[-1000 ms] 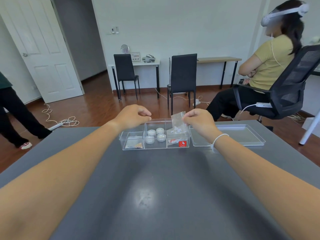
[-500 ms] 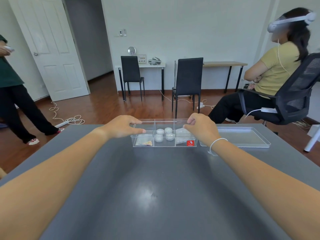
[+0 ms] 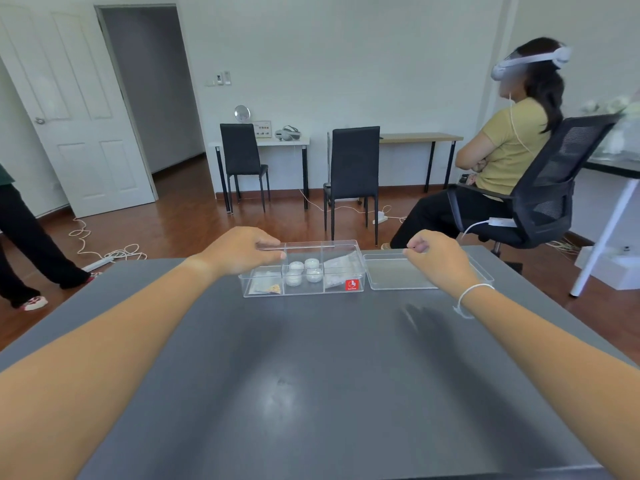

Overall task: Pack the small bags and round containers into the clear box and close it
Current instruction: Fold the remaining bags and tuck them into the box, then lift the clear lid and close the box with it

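The clear box (image 3: 304, 292) stands open on the grey table (image 3: 311, 375), split into three compartments. Several white round containers (image 3: 304, 270) fill the middle one. Small clear bags (image 3: 341, 270) lie in the right compartment, and another small bag (image 3: 268, 288) lies in the left. My left hand (image 3: 242, 252) rests on the box's far left rim and holds it. The clear lid (image 3: 398, 275) lies flat just right of the box. My right hand (image 3: 438, 261) hovers over the lid, its fingers curled and pinching the lid's far rim.
A person sits in a black mesh chair (image 3: 547, 188) just beyond the table's far right corner. Another person's legs (image 3: 24, 244) stand at the left. Two black chairs (image 3: 353, 174) and cables are on the wooden floor behind the table.
My right hand put the small bag into the right compartment, then moved right to the lid. My left hand came down onto the box's left rim.
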